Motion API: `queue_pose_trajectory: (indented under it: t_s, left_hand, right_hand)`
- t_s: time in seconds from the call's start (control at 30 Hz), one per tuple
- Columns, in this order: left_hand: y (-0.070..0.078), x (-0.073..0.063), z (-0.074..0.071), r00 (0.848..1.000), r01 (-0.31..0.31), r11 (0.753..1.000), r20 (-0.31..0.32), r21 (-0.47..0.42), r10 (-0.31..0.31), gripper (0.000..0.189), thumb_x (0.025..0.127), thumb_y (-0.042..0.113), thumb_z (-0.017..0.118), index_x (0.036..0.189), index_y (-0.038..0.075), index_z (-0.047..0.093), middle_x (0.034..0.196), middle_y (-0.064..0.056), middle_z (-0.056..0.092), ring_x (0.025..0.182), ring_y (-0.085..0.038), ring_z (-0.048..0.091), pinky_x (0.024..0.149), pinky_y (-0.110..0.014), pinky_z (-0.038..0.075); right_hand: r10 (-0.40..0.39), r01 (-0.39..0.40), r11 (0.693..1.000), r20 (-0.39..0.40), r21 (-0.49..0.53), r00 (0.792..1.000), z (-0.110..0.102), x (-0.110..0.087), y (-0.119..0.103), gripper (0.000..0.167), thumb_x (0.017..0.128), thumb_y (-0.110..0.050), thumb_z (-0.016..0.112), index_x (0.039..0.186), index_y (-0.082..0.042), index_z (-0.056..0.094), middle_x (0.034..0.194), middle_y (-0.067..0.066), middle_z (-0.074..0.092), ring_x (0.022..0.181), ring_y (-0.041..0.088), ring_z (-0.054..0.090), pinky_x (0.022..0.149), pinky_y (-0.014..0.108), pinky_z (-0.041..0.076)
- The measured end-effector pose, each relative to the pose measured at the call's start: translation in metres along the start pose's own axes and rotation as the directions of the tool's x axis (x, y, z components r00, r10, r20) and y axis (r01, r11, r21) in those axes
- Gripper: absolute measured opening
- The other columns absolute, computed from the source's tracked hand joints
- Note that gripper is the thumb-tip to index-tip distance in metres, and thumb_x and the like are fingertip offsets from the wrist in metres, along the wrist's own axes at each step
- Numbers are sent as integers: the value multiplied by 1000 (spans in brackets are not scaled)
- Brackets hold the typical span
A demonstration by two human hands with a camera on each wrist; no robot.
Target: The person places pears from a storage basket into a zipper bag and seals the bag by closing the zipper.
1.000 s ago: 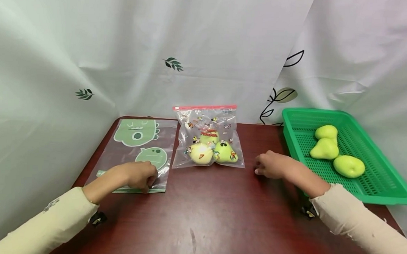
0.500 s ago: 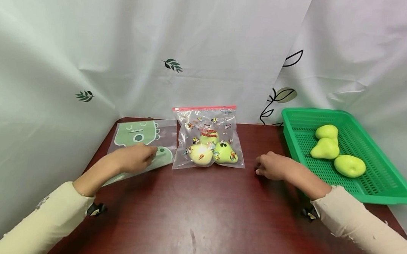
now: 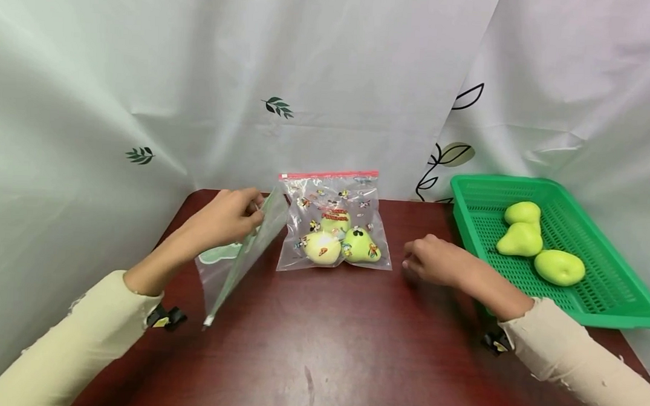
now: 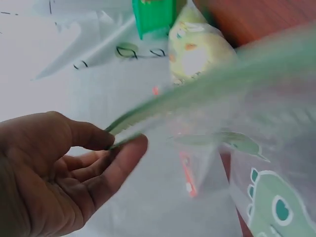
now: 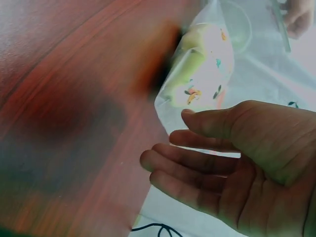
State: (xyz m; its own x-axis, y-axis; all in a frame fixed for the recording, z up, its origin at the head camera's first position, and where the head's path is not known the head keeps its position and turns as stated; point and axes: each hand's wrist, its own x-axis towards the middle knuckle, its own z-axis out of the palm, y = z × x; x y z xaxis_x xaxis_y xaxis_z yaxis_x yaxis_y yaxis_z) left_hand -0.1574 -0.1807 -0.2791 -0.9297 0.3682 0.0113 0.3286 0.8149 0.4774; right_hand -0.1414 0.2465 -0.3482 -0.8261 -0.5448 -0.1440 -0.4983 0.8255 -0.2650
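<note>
My left hand [image 3: 226, 217] pinches the green zip edge of a clear zip bag [image 3: 255, 242] with green cartoon print. The bag hangs steeply tilted, its white slider end low over the table. In the left wrist view, thumb and fingertips of the left hand [image 4: 54, 173] grip one corner of the green strip. To the right stands a red-topped zip bag [image 3: 328, 194] holding yellow-green pears [image 3: 360, 246], propped near the back curtain. My right hand [image 3: 437, 262] holds nothing, its fingers loosely bent between that bag and the basket, as the right wrist view also shows.
A green plastic basket [image 3: 614, 320] stands at the right edge of the dark red table [image 3: 318, 348], with yellow-green pears [image 3: 559, 266] inside. A pale curtain [image 3: 330, 76] with leaf prints hangs behind and at both sides.
My left hand has lifted the green-printed bag from lying flat on the table and moved it up and away, so it now hangs tilted. The right hand has barely moved.
</note>
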Motion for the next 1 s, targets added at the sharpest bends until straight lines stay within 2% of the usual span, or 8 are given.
queue_pose_trajectory:
  t_s: [0.13,0.23,0.3,0.37,0.57,0.73,0.83,1.0]
  left_hand:
    - [21,11,1,998,50,984,-26,-168,-55,25,107,12,58,130,2,63,111,-17,80,68,-17,78,64,-32,70]
    - [35,20,4,997,40,958,-55,-284,-58,51,105,5,61,155,8,52,112,-20,75,69,-23,80,63,-36,72]
    - [44,25,8,997,14,948,-71,-319,-39,73,103,1,63,170,18,40,111,-20,73,69,-25,80,62,-38,73]
    - [53,31,11,996,-4,952,-82,-307,-22,79,103,2,65,174,24,39,111,-18,73,67,-25,80,61,-38,72]
    - [77,48,19,997,5,952,-70,-307,-28,43,106,10,69,148,8,64,111,-17,77,66,-23,83,61,-35,71]
    - [91,58,23,996,19,939,-77,-343,-48,25,103,10,74,126,3,67,96,-14,83,75,-35,85,61,-36,72]
    - [99,63,25,994,23,932,-88,-361,-58,21,102,10,77,119,3,67,90,-13,84,78,-39,85,62,-37,73]
    - [109,69,24,991,7,928,-120,-373,-56,16,101,11,76,112,3,68,91,-15,85,76,-39,85,57,-36,72]
  right_hand:
    - [-43,43,999,-68,-2,997,-2,0,-5,4,104,-10,78,103,-6,80,86,1,76,75,11,65,68,32,64]
    - [-61,63,998,-111,13,992,-3,0,-9,4,104,-10,78,103,-7,81,88,0,78,76,10,66,68,33,64]
    - [-68,72,997,-134,26,989,-4,0,-10,5,104,-11,78,105,-7,82,90,-1,79,77,10,66,69,32,65]
    - [-84,90,996,-160,29,984,-6,0,-12,6,105,-11,78,104,-8,83,91,-1,80,77,8,67,69,32,64]
    - [-151,161,987,-268,14,952,-14,-4,-20,7,105,-10,78,101,-10,84,94,1,83,79,6,70,73,34,67]
    - [-181,191,982,-322,-2,929,-19,-8,-27,14,109,-15,74,96,-14,80,80,-8,71,72,4,60,69,28,59]
    - [-161,181,983,-343,28,926,-20,-10,-30,22,115,-25,68,96,-17,78,74,-9,61,71,5,55,70,28,54]
    - [-91,131,986,-333,100,939,-23,-13,-32,31,114,-43,68,115,-15,83,93,-8,79,83,4,68,81,34,65]
